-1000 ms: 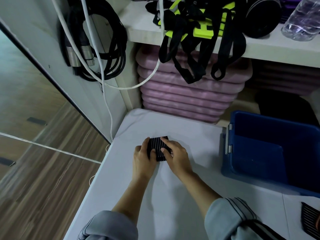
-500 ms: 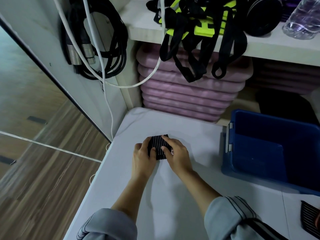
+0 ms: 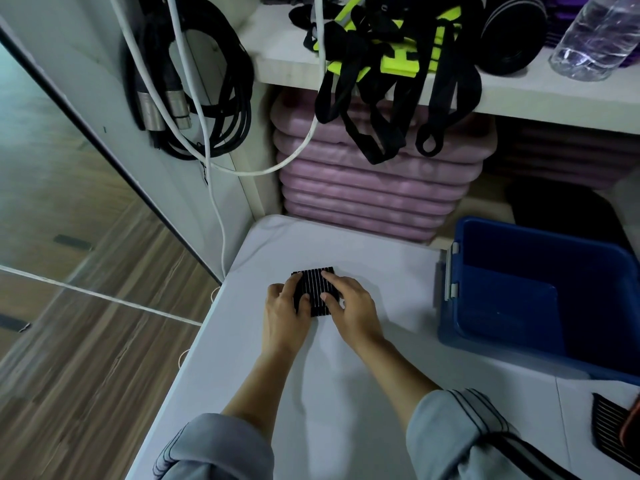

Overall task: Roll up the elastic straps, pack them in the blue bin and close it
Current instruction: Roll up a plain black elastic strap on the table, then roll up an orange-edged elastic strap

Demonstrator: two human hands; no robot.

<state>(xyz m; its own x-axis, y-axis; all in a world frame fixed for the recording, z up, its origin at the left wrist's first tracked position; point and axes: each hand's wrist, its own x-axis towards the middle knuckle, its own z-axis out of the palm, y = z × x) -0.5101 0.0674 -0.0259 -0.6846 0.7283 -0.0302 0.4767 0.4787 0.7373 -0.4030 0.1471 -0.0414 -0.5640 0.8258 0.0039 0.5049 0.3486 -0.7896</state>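
Grips ribbed black elastic strap [image 3: 315, 292], rolled, with curled fingers of left hand [image 3: 285, 313] and right hand [image 3: 349, 306]. Holds it on smooth white table [image 3: 346, 393].

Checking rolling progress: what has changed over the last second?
Nothing clear. The left hand and right hand keep holding the striped strap, with only slight shifts; nothing taken or let go. The blue bin stays put, open.

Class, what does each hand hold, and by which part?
The left hand grips the rolled striped strap at its left side; the right hand at its right side.
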